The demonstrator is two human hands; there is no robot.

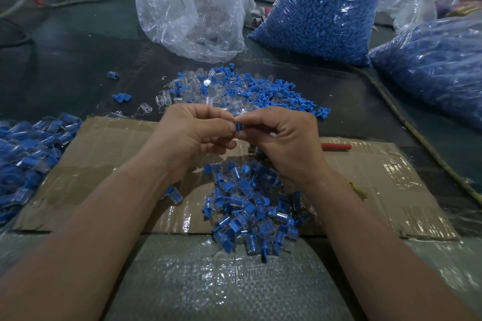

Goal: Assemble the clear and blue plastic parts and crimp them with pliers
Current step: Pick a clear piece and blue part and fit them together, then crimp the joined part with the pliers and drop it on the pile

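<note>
My left hand (194, 131) and my right hand (283, 135) meet above the cardboard sheet (109, 154). Between their fingertips they pinch a small blue plastic part (238, 127); a clear part seems to sit against it, mostly hidden by the fingers. Behind the hands lies a loose heap of clear and blue parts (234, 91). Below the hands is a pile of joined blue-and-clear pieces (250, 211). A red handle (336, 147), possibly of the pliers, pokes out to the right of my right hand.
Another heap of joined pieces (28, 154) lies at the left edge. A crumpled clear bag (193, 8) stands at the back, with two full bags of blue parts (320, 5) (433, 65) to its right. A cord (407, 125) runs down the right side.
</note>
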